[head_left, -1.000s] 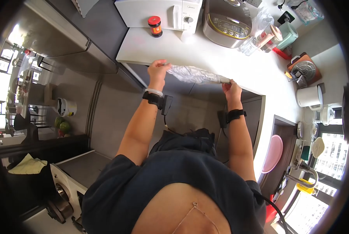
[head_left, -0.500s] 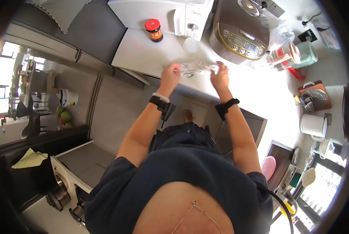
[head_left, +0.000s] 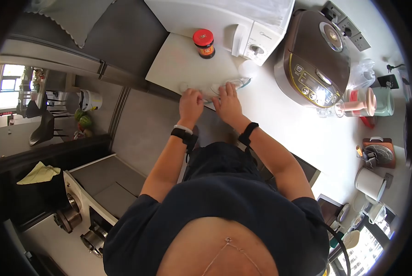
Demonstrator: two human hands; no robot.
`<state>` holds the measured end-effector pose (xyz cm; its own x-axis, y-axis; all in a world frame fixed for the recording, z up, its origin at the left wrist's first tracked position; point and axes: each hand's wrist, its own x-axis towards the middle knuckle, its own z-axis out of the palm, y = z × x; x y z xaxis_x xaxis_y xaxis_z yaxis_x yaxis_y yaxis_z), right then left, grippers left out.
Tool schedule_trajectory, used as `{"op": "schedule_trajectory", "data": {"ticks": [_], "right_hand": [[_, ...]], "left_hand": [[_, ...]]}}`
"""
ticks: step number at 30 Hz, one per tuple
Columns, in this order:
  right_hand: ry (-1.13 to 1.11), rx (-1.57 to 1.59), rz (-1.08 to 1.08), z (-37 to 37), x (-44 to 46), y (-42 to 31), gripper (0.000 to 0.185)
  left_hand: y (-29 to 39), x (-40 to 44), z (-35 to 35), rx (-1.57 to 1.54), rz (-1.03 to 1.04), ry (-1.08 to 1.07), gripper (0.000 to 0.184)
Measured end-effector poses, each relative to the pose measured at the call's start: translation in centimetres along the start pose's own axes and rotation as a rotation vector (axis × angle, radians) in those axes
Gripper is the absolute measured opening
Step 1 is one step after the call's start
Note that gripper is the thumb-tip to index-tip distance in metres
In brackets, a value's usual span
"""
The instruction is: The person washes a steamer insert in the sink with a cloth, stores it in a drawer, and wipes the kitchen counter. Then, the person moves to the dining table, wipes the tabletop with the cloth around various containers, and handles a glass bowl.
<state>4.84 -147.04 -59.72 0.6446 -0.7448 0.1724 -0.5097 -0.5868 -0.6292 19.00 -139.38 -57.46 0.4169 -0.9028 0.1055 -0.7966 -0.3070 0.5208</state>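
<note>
A crumpled clear plastic bag [head_left: 243,83] lies along the front edge of the white counter [head_left: 270,108]. At the bag's left end, my left hand [head_left: 190,106] has its fingers curled closed on the plastic. My right hand [head_left: 228,105] rests on the middle of the bag with fingers stretched out and lying fairly flat. What is under its palm is hidden. Behind the bag stand a red-lidded dark jar [head_left: 203,44] and a small whitish round thing [head_left: 247,69] whose kind I cannot make out.
A white microwave [head_left: 256,43] and a large brown rice cooker [head_left: 314,60] stand at the back of the counter. To the right are a green pitcher [head_left: 384,101] and a white pot [head_left: 370,183]. A yellow cloth [head_left: 39,174] hangs at the left.
Both hands have moved closer together, the right one leftward and down onto the bag. The bag, stretched between them before, now lies lower on the counter edge. The view has shifted left.
</note>
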Motion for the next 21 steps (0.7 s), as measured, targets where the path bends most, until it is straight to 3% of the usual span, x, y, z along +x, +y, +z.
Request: {"op": "schedule_trajectory", "data": {"ticks": [1,4,8,10,14,21], "right_hand": [[0.048,0.029,-0.030,0.9,1.5,-0.2,0.051],[0.166,0.002,0.047,3.4,6.6,0.2,0.052],[0.063,0.022,0.184,3.4,11.4,1.8,0.054],[0.081,-0.038,0.171,3.8,12.8,3.0,0.057],[0.096,-0.102,0.179,3.9,13.6,3.4,0.058],[0.074,-0.283,0.150,5.9,8.7,-2.1,0.062]], "left_hand": [[-0.6,0.4,-0.4,0.034,0.013,0.083,0.010],[-1.1,2.7,-0.7,0.046,0.127,0.062,0.015],[-2.0,5.4,0.2,-0.062,0.212,0.084,0.023],[-2.4,6.5,0.0,-0.082,0.277,-0.013,0.034],[-3.0,7.8,-0.5,-0.086,0.316,-0.117,0.036],[-7.3,7.5,-3.0,-0.110,0.354,-0.205,0.012]]}}
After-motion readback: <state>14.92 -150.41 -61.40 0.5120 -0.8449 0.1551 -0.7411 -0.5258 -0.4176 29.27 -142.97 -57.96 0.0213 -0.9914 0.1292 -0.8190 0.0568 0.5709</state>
